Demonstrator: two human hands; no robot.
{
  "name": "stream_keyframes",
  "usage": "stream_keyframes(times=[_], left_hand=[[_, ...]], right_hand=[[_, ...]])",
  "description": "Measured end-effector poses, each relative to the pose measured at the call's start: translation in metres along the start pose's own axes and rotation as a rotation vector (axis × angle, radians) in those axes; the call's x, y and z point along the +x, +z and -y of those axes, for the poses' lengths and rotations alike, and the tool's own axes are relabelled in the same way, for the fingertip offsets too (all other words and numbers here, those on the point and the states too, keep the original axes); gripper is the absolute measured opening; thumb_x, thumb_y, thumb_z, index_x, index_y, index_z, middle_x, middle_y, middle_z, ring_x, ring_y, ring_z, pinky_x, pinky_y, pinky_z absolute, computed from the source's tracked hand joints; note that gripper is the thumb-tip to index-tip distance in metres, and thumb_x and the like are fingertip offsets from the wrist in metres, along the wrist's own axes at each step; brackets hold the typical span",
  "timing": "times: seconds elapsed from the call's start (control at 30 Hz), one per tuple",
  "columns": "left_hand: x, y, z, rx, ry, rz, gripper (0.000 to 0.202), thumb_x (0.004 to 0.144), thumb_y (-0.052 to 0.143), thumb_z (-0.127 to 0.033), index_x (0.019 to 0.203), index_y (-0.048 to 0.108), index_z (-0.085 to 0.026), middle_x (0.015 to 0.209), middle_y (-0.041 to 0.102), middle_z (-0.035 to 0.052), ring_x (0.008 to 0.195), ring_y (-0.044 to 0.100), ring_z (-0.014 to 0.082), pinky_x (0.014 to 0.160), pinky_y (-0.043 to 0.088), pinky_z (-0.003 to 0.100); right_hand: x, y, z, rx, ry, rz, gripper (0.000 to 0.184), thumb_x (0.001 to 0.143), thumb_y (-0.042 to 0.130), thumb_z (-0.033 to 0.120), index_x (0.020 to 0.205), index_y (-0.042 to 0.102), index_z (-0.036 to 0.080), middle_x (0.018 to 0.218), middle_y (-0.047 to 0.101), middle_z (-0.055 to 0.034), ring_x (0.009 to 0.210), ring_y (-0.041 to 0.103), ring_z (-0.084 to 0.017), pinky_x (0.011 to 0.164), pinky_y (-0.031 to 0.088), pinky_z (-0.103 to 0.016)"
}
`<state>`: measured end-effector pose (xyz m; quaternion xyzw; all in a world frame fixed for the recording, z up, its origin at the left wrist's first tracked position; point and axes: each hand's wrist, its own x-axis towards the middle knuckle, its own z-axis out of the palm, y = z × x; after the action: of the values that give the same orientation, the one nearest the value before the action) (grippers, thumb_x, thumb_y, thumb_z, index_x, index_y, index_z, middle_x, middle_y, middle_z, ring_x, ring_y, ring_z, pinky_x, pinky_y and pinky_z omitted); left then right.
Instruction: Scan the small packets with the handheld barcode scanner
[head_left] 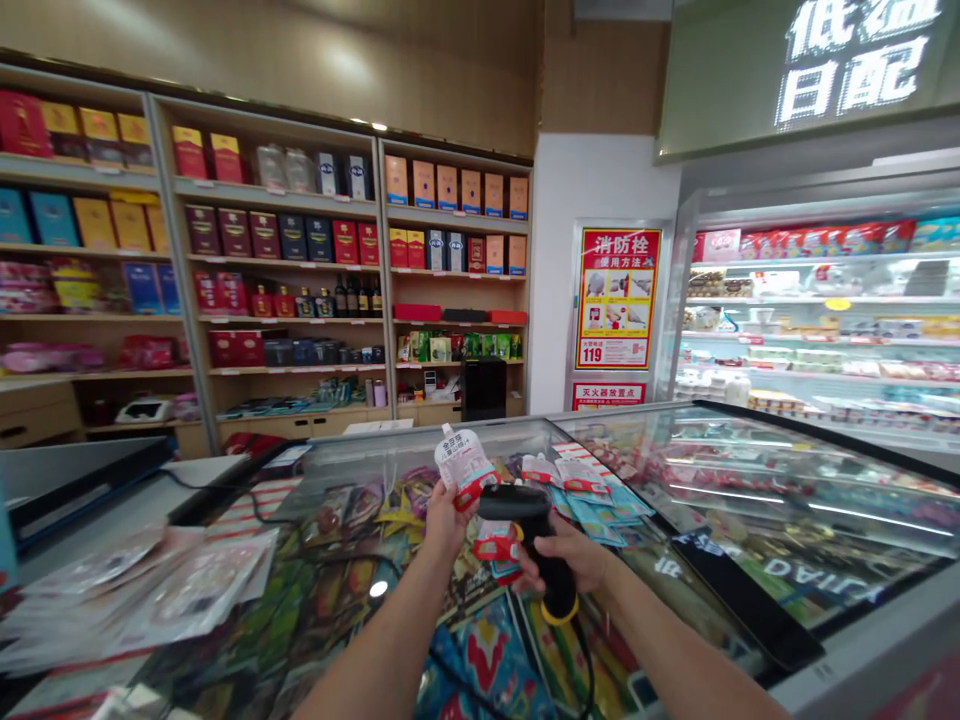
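My left hand [444, 520] is closed round a white spouted pouch with red print [461, 460], holding it upright above the glass lid of a chest freezer [675, 470]. My right hand [574, 560] grips a black handheld barcode scanner [529, 535] by its handle, its head tipped toward the pouch. The same hand also seems to pinch a second red and white pouch [496, 548] under the scanner's head. A black cable [585, 660] runs down from the scanner's yellow-ringed base.
The freezer holds colourful ice cream packs under sliding glass. Clear plastic packets [150, 590] lie piled at the left on a white counter. Wooden shelves of boxes and bottles [285, 260] line the back wall. An open refrigerated display [825, 320] stands at the right, beside a red fire-hydrant poster [617, 298].
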<state>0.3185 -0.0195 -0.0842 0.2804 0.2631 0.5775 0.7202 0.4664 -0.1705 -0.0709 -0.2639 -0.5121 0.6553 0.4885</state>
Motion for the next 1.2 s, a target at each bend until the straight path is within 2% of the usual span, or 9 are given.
stream_keyframes(times=[0.07, 0.17, 0.33, 0.57, 0.7, 0.8, 0.9, 1.03, 1.2], left_hand=[[-0.004, -0.003, -0.003, -0.032, -0.038, -0.078, 0.021, 0.082, 0.046, -0.009, 0.097, 0.056, -0.020, 0.073, 0.065, 0.0003, 0.055, 0.063, 0.0120, 0.057, 0.055, 0.026], [-0.016, -0.009, -0.008, -0.023, -0.106, -0.078, 0.019, 0.082, 0.046, -0.011, 0.095, 0.054, -0.021, 0.074, 0.066, 0.0000, 0.057, 0.064, 0.0143, 0.059, 0.055, 0.030], [-0.024, -0.010, -0.003, -0.094, -0.120, -0.091, 0.018, 0.084, 0.045, -0.013, 0.098, 0.052, -0.022, 0.072, 0.064, -0.0015, 0.056, 0.062, 0.0138, 0.059, 0.053, 0.030], [0.013, 0.020, 0.013, -0.151, -0.034, -0.249, 0.026, 0.086, 0.040, -0.011, 0.104, 0.055, -0.022, 0.076, 0.065, 0.0013, 0.060, 0.064, 0.0138, 0.064, 0.054, 0.029], [0.027, 0.024, 0.007, -0.022, 0.043, -0.287, 0.025, 0.085, 0.043, -0.012, 0.105, 0.056, -0.022, 0.077, 0.065, 0.0007, 0.055, 0.061, 0.0110, 0.061, 0.054, 0.026], [0.023, 0.017, -0.007, 0.061, 0.124, -0.219, 0.023, 0.086, 0.044, -0.013, 0.103, 0.057, -0.022, 0.079, 0.065, 0.0004, 0.056, 0.061, 0.0095, 0.061, 0.055, 0.026], [0.009, 0.010, -0.016, 0.117, 0.153, -0.119, 0.018, 0.085, 0.048, -0.016, 0.098, 0.058, -0.022, 0.083, 0.066, 0.0009, 0.063, 0.064, 0.0109, 0.062, 0.057, 0.028], [-0.015, 0.014, -0.011, 0.168, 0.133, -0.022, 0.014, 0.083, 0.055, -0.020, 0.097, 0.058, -0.020, 0.090, 0.067, 0.0026, 0.068, 0.066, 0.0127, 0.062, 0.059, 0.031], [-0.034, 0.019, -0.009, 0.227, 0.181, 0.020, 0.027, 0.083, 0.058, -0.028, 0.109, 0.058, -0.021, 0.093, 0.067, 0.0049, 0.069, 0.067, 0.0139, 0.058, 0.059, 0.030]], right_hand=[[-0.001, 0.002, -0.003, -0.020, 0.063, 0.015, 0.046, 0.061, 0.082, 0.044, 0.089, 0.059, 0.015, 0.065, 0.063, 0.0004, 0.055, 0.061, -0.011, 0.068, 0.051, -0.030], [-0.003, -0.004, -0.006, -0.078, 0.113, -0.038, 0.042, 0.058, 0.083, 0.039, 0.086, 0.062, 0.014, 0.072, 0.066, -0.0020, 0.067, 0.065, -0.014, 0.070, 0.051, -0.029], [0.000, -0.019, -0.013, -0.081, 0.046, -0.207, 0.038, 0.059, 0.081, 0.035, 0.085, 0.066, 0.012, 0.076, 0.070, -0.0055, 0.071, 0.067, -0.017, 0.075, 0.052, -0.034], [0.033, -0.031, -0.015, -0.061, -0.017, -0.340, 0.034, 0.055, 0.081, 0.034, 0.075, 0.065, 0.013, 0.066, 0.067, -0.0041, 0.065, 0.067, -0.018, 0.073, 0.053, -0.035], [0.043, -0.039, -0.018, -0.021, -0.055, -0.363, 0.034, 0.056, 0.082, 0.036, 0.073, 0.064, 0.013, 0.065, 0.067, -0.0037, 0.063, 0.066, -0.017, 0.070, 0.053, -0.033], [0.038, -0.040, -0.015, 0.049, -0.069, -0.344, 0.036, 0.058, 0.081, 0.038, 0.079, 0.064, 0.014, 0.067, 0.068, -0.0030, 0.060, 0.065, -0.015, 0.065, 0.054, -0.031], [0.031, -0.035, -0.002, 0.099, -0.114, -0.418, 0.039, 0.061, 0.080, 0.039, 0.089, 0.063, 0.017, 0.069, 0.068, -0.0009, 0.053, 0.061, -0.013, 0.054, 0.053, -0.029], [0.027, -0.016, 0.018, 0.100, -0.239, -0.557, 0.039, 0.058, 0.081, 0.038, 0.085, 0.058, 0.019, 0.059, 0.061, 0.0040, 0.044, 0.053, -0.009, 0.044, 0.048, -0.023], [0.014, 0.009, 0.016, -0.032, -0.206, -0.580, 0.043, 0.058, 0.081, 0.042, 0.084, 0.056, 0.019, 0.055, 0.058, 0.0057, 0.041, 0.050, -0.009, 0.042, 0.047, -0.023]])
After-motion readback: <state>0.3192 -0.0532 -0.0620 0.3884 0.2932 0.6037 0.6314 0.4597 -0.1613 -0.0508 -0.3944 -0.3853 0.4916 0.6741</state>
